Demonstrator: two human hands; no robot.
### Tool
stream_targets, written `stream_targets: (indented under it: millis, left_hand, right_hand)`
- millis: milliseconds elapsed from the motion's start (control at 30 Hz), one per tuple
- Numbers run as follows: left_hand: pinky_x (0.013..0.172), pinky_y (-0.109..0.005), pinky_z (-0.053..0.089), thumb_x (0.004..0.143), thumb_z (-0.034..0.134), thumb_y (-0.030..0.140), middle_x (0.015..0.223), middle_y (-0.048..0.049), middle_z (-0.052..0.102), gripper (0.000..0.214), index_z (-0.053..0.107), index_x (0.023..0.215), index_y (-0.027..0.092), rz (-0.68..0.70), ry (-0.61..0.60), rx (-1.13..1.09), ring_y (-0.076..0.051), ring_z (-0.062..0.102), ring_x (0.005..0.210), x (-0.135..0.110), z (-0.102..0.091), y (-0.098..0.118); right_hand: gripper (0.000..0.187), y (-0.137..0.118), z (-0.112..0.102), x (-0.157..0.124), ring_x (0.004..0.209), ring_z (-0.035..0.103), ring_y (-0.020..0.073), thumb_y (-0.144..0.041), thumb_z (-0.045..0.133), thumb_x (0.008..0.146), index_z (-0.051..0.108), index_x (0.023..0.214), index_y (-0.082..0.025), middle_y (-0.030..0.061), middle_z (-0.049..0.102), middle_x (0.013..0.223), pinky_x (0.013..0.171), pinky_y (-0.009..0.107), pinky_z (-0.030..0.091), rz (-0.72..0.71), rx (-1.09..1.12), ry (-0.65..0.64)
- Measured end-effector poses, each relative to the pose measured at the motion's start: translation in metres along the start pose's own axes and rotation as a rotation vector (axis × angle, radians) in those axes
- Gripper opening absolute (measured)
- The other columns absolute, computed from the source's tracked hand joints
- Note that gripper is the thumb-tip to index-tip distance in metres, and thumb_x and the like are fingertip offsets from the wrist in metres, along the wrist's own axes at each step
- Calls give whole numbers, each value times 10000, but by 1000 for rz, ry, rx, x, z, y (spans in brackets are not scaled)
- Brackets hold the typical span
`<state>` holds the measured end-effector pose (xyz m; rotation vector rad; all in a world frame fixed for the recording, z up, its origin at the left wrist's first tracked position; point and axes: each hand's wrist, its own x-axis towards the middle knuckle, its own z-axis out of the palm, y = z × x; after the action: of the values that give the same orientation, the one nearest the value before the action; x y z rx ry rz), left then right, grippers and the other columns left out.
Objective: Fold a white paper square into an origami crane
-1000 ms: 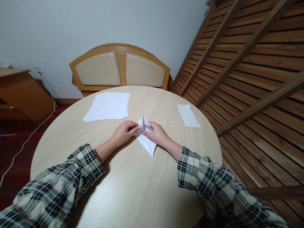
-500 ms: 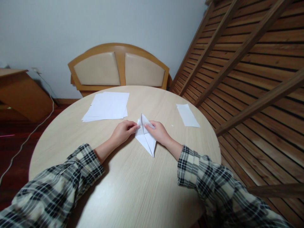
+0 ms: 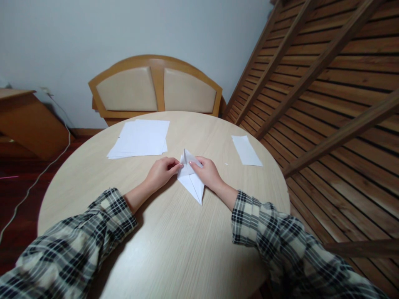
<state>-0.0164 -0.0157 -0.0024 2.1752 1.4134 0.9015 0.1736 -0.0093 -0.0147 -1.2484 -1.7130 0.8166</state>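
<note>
A white folded paper lies on the round pale wooden table, its long point aimed toward me and a flap standing up at its far end. My left hand is curled at the paper's left edge, fingertips pinching it. My right hand rests on the right side of the paper, with its fingers pressed on the raised flap. Both arms wear plaid sleeves.
A loose stack of white sheets lies at the table's far left. A small white paper strip lies at the far right. A padded wooden chair stands behind the table. Slatted wooden panelling runs along the right; a cable trails on the floor at left.
The hands and paper have stayed almost in place. The raised flap at the paper's far end has been pressed slightly lower by my right fingers.
</note>
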Motion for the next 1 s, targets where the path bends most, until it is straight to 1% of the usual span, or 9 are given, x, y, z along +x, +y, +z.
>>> stream_targets:
  millis: [133, 300, 467, 533, 633, 733, 867, 1000]
  left_hand:
    - [597, -294, 366, 895, 542, 343, 680, -23, 646, 254, 641, 730, 177, -11, -4, -11, -151, 535, 620, 0, 2, -1]
    - [593, -288, 364, 895, 545, 332, 681, -20, 645, 245, 649, 742, 173, -14, -2, -7, -152, 538, 622, 1, 2, 1]
    - [610, -296, 371, 893, 551, 306, 690, -27, 649, 230, 647, 733, 171, -10, -2, 24, -161, 548, 641, 2, 3, 3]
    - [627, -302, 377, 899, 542, 301, 702, -33, 650, 235, 648, 733, 171, 5, 8, 36, -167, 552, 658, 4, 5, 2]
    - [649, -305, 384, 897, 533, 296, 735, -42, 658, 220, 662, 768, 171, 21, 33, 47, -177, 558, 691, 12, 8, -2]
    - [661, -303, 396, 885, 538, 288, 761, -49, 661, 198, 665, 792, 168, 43, 44, 30, -180, 561, 707, 24, 9, -7]
    - [652, -296, 399, 876, 542, 273, 736, -37, 643, 180, 643, 768, 170, 47, 43, 1, -174, 553, 687, 35, 7, -11]
    - [614, -282, 385, 897, 534, 310, 711, -25, 623, 209, 620, 770, 169, 46, 15, -59, -158, 536, 651, 31, 5, -13]
  right_hand:
    - [114, -2, 0, -1, 824, 652, 192, -283, 628, 818, 684, 875, -202, 36, 714, 894, 732, 310, 485, -11, 17, -26]
    - [160, 2, 3, -2, 849, 663, 195, -293, 642, 804, 686, 927, -201, 42, 723, 935, 737, 316, 494, 20, 3, -29]
    - [163, 9, 3, 2, 816, 660, 201, -304, 662, 785, 691, 893, -186, 54, 722, 900, 701, 317, 495, 25, 22, -34]
    - [149, 8, 1, 6, 767, 651, 197, -276, 675, 766, 689, 874, -175, 62, 718, 875, 650, 306, 489, 71, 61, -58]
    - [122, 1, -1, 17, 666, 620, 170, -187, 679, 742, 680, 859, -150, 67, 707, 821, 553, 273, 453, 211, 157, -121]
    - [129, -5, -1, 30, 625, 596, 140, -101, 669, 727, 669, 852, -133, 60, 697, 791, 536, 246, 435, 291, 249, -161]
    - [125, -3, -1, 43, 619, 581, 121, -82, 676, 725, 654, 835, -136, 39, 679, 769, 556, 232, 425, 280, 349, -200]
    - [146, 9, -3, 46, 626, 565, 113, -141, 714, 714, 656, 848, -140, 22, 668, 775, 567, 229, 403, 204, 363, -265]
